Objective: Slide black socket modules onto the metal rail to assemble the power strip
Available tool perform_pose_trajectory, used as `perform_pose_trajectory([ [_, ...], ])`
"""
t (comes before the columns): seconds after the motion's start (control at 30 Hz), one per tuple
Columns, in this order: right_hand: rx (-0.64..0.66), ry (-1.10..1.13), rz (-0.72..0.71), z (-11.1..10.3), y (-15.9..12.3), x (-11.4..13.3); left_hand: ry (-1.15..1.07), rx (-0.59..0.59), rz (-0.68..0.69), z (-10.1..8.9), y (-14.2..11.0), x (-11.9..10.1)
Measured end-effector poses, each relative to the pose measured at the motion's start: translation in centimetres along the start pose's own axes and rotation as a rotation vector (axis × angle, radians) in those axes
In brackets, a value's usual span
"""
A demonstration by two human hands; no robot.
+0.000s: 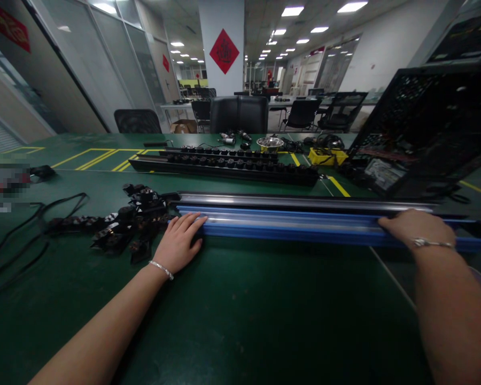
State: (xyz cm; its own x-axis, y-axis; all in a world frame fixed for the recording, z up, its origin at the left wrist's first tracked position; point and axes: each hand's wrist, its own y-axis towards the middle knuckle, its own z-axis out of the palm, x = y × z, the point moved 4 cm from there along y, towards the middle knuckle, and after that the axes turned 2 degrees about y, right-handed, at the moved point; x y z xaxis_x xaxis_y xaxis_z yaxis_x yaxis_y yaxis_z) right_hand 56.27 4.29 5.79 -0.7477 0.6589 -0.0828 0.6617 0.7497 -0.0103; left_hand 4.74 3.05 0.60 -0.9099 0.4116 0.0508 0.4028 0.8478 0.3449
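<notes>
A long blue rail [280, 225] with a shiny trough lies across the green table in front of me. At its left end rests my left hand [180, 243], fingers stretched out over the near edge and thumb apart. My right hand [420, 230] grips the rail toward its right end, with the thumb pointing left along it and the other fingers mostly hidden. Just behind lies a second rail [304, 201], dark with a silvery trough. Left of my left hand sits a pile of small black parts [124, 222], some joined in a strand.
Farther back lie two black rails [224, 168] fitted with rows of black parts. A metal bowl [270, 143] and yellow bin [327, 156] stand behind them. An open black computer case [417, 128] is at right. Loose black cables [40, 214] lie at left.
</notes>
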Motion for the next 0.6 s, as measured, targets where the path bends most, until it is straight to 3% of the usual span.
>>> perform_pose_trajectory([
  [0.2, 0.126, 0.004, -0.165, 0.8, 2.1, -0.9, -0.002, -0.003, -0.002, 0.2, 0.0, 0.1],
  [0.6, 0.138, 0.122, -0.22, 0.0, 2.1, -0.9, 0.004, 0.003, -0.01, 0.3, -0.1, 0.2],
])
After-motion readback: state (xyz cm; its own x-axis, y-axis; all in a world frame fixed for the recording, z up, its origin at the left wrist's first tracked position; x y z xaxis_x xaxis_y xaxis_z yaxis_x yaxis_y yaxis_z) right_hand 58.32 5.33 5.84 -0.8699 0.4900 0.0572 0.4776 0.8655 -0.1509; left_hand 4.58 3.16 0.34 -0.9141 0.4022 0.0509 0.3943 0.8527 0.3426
